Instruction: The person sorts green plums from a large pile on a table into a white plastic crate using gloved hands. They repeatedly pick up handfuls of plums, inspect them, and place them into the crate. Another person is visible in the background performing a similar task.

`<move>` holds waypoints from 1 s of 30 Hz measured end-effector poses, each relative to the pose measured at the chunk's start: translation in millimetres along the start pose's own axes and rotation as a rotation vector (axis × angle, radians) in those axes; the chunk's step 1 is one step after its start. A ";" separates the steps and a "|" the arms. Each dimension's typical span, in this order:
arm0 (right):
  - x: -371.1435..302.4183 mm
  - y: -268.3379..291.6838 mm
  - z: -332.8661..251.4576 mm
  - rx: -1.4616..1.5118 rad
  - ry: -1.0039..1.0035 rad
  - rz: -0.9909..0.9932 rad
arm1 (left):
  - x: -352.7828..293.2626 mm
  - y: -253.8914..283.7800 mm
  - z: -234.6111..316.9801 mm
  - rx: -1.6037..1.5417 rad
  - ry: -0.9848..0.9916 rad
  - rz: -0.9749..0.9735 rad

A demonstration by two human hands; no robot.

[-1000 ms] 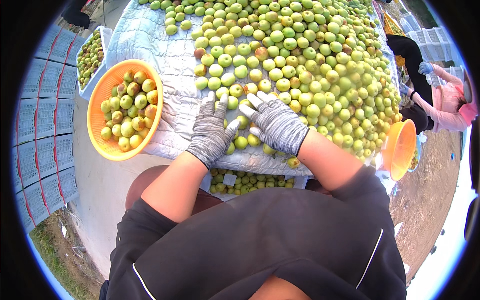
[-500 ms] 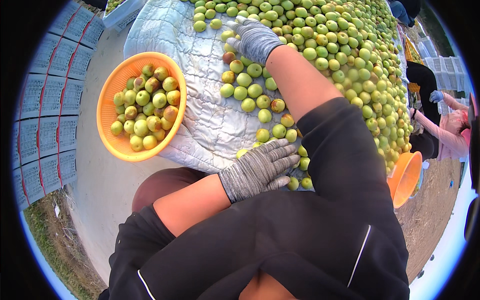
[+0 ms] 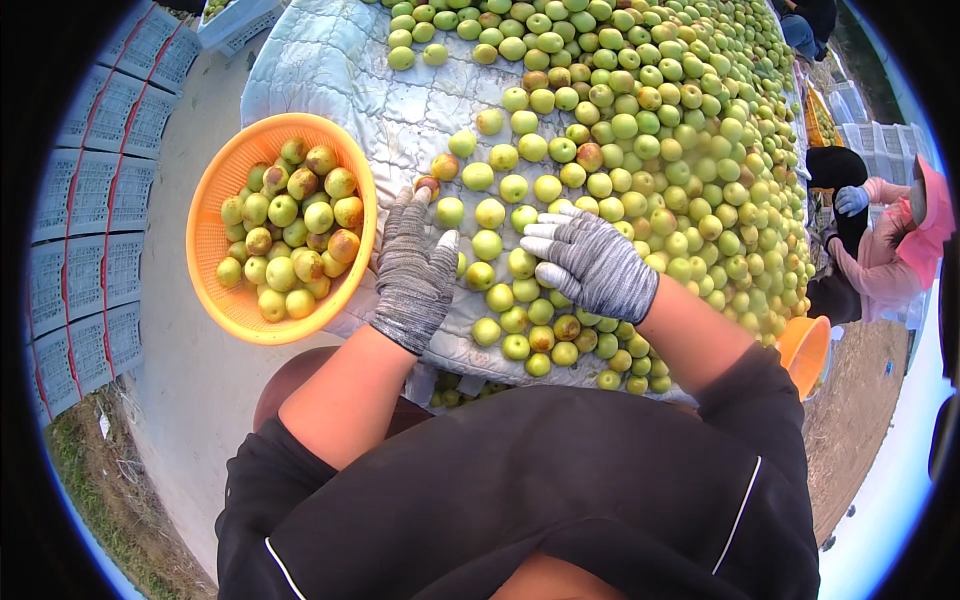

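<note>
Small round green fruits [image 3: 660,150], some blotched reddish-brown, lie spread over a pale quilted cloth [image 3: 330,60]. My left hand [image 3: 415,270], in a grey knit glove, reaches forward on the cloth beside the orange basket. Its fingers are stretched out, and their tips touch a reddish fruit [image 3: 427,186]; the thumb stands apart. Over the loose fruits to its right, my gloved right hand [image 3: 595,262] lies palm down with its fingers extended leftward. What is under that palm is hidden. The round orange basket [image 3: 208,278] at the left holds many similar fruits, several of them browned.
Stacked grey crates [image 3: 85,270] with red stripes line the far left. Another crate [image 3: 240,30] stands at the upper left. At right, a person in pink [image 3: 885,240] sits by the fruit, near a second orange basket [image 3: 803,352].
My right hand has come back from the far fruits toward me, and loose fruits have shifted nearer. My left hand has moved left and forward to the reddish fruit.
</note>
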State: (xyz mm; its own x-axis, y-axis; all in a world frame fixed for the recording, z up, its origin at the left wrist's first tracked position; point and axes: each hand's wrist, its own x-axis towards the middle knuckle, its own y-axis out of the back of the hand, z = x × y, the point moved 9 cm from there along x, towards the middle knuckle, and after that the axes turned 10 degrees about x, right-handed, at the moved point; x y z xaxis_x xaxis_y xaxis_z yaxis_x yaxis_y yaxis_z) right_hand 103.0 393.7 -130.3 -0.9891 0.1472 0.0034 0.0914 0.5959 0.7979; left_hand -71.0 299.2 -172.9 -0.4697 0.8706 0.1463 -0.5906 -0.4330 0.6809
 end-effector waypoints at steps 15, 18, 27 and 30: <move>94.4 22.4 74.9 -0.477 -0.200 0.214 | -4.4 -4.1 0.9 -0.122 0.120 -0.022; 51.2 3.4 41.4 -0.275 -0.231 0.073 | -9.6 -11.8 -4.2 -0.149 0.172 -0.069; 117.1 65.3 131.7 -0.163 -0.614 0.153 | -32.0 -36.6 19.7 0.100 0.100 -0.206; 132.4 51.9 123.4 -0.261 -0.636 -0.050 | -30.5 -36.5 19.7 0.128 0.136 -0.238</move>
State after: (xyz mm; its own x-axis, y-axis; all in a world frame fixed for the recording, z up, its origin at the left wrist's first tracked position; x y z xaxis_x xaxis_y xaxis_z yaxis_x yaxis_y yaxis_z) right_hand -9.0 541.6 -162.9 -0.7243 0.6064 -0.3281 -0.0622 0.4165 0.9070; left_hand -22.2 293.0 -188.0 -0.4167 0.9011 -0.1196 -0.6108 -0.1802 0.7710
